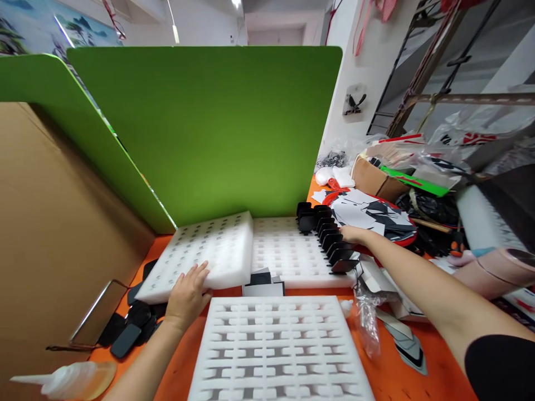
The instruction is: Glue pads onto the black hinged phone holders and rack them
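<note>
1. A green screen (209, 133) fills the middle of the frame, upright along the back of an orange table (401, 373).
2. A second green panel (45, 83) runs down the left and meets the screen at a corner. A brown cardboard sheet (54, 234) covers the lower left.
3. A landscape mural (79, 28) shows in the upper left.
4. A lit strip light (176, 30) hangs at top centre, against pale ceiling.
5. A white wall (346, 61) stands right of the screen, and a dark metal rack (426, 67) stands at the upper right.

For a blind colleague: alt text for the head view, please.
The left hand rests on a white foam block; the right hand reaches a row of black plates standing in a foam tray, on an orange table.
</note>
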`<state>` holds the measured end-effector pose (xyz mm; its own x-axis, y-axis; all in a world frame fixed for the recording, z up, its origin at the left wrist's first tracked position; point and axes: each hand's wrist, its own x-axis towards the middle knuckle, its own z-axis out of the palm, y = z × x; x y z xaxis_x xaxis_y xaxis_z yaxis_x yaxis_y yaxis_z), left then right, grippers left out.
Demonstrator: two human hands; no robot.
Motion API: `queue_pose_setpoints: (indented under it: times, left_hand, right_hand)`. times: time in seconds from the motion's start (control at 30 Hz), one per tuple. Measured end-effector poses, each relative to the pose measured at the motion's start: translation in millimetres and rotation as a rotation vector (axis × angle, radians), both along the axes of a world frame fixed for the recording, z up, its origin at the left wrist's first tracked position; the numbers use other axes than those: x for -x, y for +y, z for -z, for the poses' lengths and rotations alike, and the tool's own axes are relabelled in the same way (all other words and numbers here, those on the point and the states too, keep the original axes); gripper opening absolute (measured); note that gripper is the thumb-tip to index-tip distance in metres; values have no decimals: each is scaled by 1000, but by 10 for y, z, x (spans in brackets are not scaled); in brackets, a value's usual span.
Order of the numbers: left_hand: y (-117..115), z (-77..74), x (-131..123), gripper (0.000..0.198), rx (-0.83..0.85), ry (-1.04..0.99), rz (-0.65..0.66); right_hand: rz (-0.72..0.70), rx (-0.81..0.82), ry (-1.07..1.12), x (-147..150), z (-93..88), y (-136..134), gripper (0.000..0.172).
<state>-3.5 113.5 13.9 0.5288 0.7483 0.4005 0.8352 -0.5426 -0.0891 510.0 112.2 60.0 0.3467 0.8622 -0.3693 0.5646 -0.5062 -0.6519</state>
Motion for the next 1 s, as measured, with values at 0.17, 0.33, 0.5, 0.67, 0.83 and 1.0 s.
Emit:
queue_pose_setpoints:
  times: [0.17,0.33,0.5,0.67,0.83,1.0]
  left_hand:
    - [28,-74,-10,40,37,-38,-39]
    - [62,-83,47,36,28,-77,-30]
    - [33,-117,66,34,13,-68,-8]
    - [13,-104,40,30,-14,-58,22]
    - [8,-12,27,33,-1,-56,5]
    - [4,54,39,35,20,-19,5]
  right_hand:
    - [5,-10,-132,-77,-262,-491,15]
    - [142,-337,-672,230,-488,-1239,22]
    - [-89,-351,-520,798,-249,-1773,23]
    - [-5,-207,-238,1008,316,-1974,37]
    - [141,-196,-64,1138,711,-1891,16]
    - [163,-201,-273,1199,775,-1895,15]
